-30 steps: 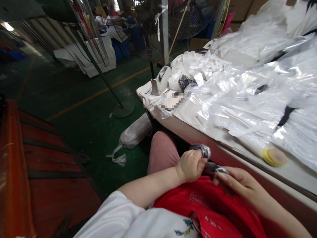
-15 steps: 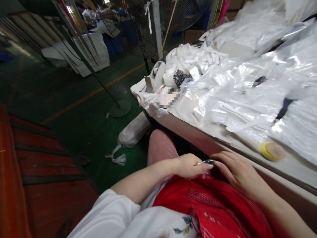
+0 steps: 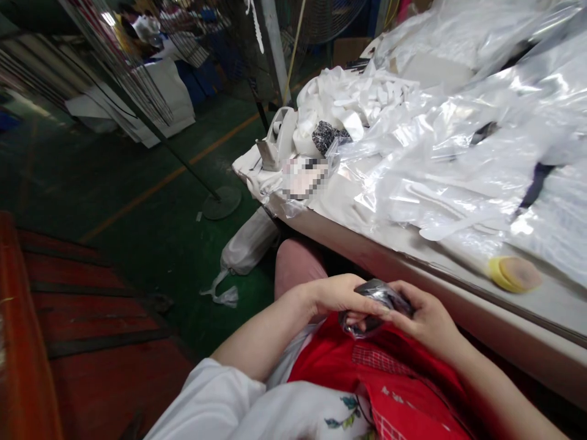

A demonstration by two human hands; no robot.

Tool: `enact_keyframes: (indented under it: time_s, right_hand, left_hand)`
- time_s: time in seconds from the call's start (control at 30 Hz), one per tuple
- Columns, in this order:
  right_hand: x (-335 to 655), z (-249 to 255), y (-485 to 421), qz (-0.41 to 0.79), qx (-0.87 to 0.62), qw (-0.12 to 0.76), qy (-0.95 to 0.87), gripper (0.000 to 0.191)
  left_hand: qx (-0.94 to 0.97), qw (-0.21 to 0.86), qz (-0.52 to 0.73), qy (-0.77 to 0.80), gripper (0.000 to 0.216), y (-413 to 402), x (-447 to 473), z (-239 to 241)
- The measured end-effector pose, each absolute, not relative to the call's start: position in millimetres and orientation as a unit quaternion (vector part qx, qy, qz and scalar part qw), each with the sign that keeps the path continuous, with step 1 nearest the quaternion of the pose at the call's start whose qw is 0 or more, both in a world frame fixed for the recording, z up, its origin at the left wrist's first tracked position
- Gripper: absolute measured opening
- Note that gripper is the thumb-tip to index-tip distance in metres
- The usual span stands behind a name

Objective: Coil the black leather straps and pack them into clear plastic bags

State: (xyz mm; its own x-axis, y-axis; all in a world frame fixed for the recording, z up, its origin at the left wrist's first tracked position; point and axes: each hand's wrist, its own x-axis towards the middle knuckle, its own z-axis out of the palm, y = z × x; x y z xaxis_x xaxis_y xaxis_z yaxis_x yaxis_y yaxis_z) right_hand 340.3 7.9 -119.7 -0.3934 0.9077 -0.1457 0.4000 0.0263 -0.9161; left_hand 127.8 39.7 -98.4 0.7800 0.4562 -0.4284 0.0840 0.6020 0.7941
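**Both hands grip a small dark bundle in the lap, below the surface's near edge**

A long surface runs along the right, heaped with clear plastic bags; a yellow tape roll lies by its near edge. Below that edge, over a red garment, the left hand and right hand close from either side on a dark item in crinkled plastic. It looks partly wrapped; nothing has reached the surface.
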Motion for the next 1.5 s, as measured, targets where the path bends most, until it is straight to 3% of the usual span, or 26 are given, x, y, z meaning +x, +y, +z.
enact_keyframes:
  time_s: [0.2,0.37,0.53,0.8,1.03,1.17,1.3,1.5]
  right_hand:
    - [344.7,-108.8,6.7,0.565,-0.412,0.194,-0.688,0.03]
    - [323.0,-136.5,-7.5,0.549,-0.477,0.312,-0.611,0.049]
    - [319.8,-146.4,-5.4,0.621,-0.53,0.375,-0.44,0.047]
    - [326.7,-145.4,-8.4,0.622,-0.545,0.407,-0.388,0.046]
    - [326.4,-139.5,-10.1,0.573,-0.542,0.393,-0.472,0.052]
    - [334.5,-139.0,-11.7,0.551,-0.526,0.358,-0.54,0.05]
    - [343.3,-130.9,-11.6,0.579,-0.5,0.279,-0.58,0.045]
    - [352.5,-120.1,-9.5,0.627,-0.444,0.138,-0.625,0.04]
  left_hand:
    - [0.42,0.855,0.095,0.287,0.043,40.8,128.9,-101.5]
    - [0.274,0.902,0.23,0.243,0.046,40.0,148.9,-103.6]
    - [0.166,0.872,0.341,0.31,0.053,29.9,166.7,-105.4]
    - [0.504,0.581,0.371,0.52,0.047,10.5,173.1,-118.4]
    - [0.466,0.602,0.4,0.51,0.052,5.0,179.3,-129.3]
    - [0.474,0.631,0.377,0.485,0.057,6.9,172.5,-128.5]
    - [0.561,0.588,0.351,0.465,0.055,15.1,156.7,-119.9]
    - [0.651,0.567,0.284,0.417,0.033,12.3,161.1,-109.9]
